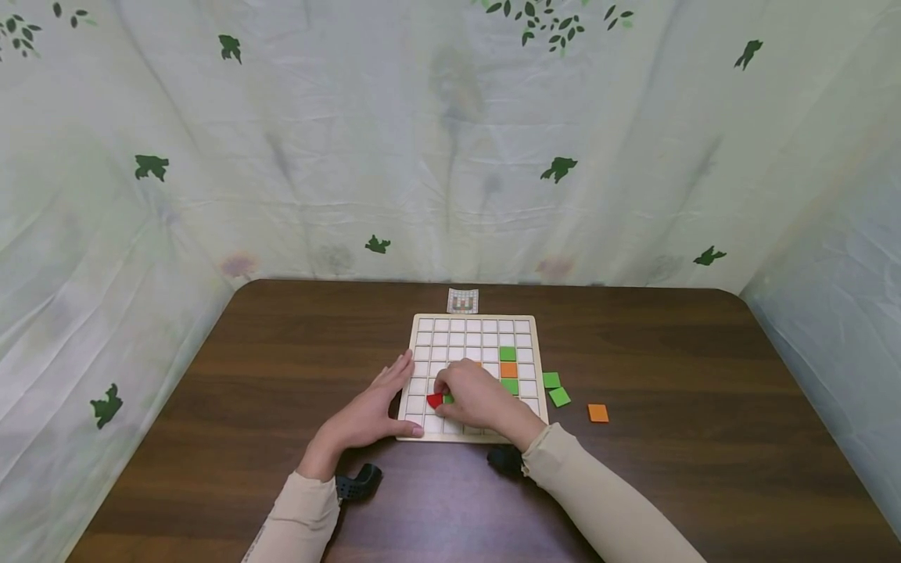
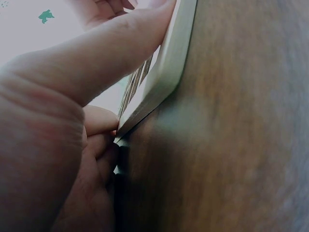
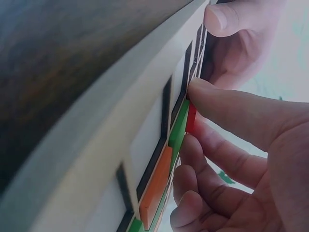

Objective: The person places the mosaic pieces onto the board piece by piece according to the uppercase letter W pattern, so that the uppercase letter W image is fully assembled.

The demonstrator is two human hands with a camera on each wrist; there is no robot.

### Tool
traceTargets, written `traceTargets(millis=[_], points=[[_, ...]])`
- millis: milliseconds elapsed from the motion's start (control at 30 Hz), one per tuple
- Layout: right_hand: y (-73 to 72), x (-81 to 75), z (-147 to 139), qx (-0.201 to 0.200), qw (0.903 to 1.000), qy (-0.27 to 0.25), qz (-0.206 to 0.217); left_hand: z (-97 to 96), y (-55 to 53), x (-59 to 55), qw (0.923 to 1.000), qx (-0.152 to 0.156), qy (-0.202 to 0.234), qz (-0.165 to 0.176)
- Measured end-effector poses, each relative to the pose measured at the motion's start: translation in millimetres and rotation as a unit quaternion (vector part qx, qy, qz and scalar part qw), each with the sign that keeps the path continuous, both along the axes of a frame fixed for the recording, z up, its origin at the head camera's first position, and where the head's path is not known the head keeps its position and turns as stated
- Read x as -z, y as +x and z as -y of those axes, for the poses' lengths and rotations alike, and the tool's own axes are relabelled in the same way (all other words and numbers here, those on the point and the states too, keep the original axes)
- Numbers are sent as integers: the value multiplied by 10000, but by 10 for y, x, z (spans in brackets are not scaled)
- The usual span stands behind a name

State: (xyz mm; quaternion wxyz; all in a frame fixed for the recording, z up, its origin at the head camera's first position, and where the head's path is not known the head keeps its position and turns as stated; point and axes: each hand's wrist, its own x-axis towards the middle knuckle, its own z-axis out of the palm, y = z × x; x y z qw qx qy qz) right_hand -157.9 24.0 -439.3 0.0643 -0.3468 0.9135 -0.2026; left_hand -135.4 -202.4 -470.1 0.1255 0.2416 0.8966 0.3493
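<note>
A white-squared grid board (image 1: 468, 341) with a pale frame lies on the table. My right hand (image 1: 486, 395) reaches over it from the right and pinches a red tile (image 1: 434, 401) at the lower left of the grid. In the right wrist view the red tile (image 3: 191, 117) shows between thumb and forefinger, right beside a green tile (image 3: 179, 128) and an orange tile (image 3: 157, 188). My left hand (image 1: 366, 413) rests along the board's left edge, its fingers stretched out and its thumb on the front left corner. A green, orange and green column (image 1: 508, 370) stands at the grid's right; my right hand partly hides the lower row.
Two loose green tiles (image 1: 559, 397) lie just right of the board, and an orange tile (image 1: 598, 413) farther right. A small printed card (image 1: 463, 301) sits behind the board. A patterned curtain (image 1: 450, 156) hangs behind the brown table (image 1: 676, 375).
</note>
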Motion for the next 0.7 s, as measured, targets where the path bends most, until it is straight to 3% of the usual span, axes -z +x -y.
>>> traceTargets(millis=[700], points=[[-32, 17, -28, 14, 9987, -288, 416, 10, -17, 21, 9999, -41, -41, 94]])
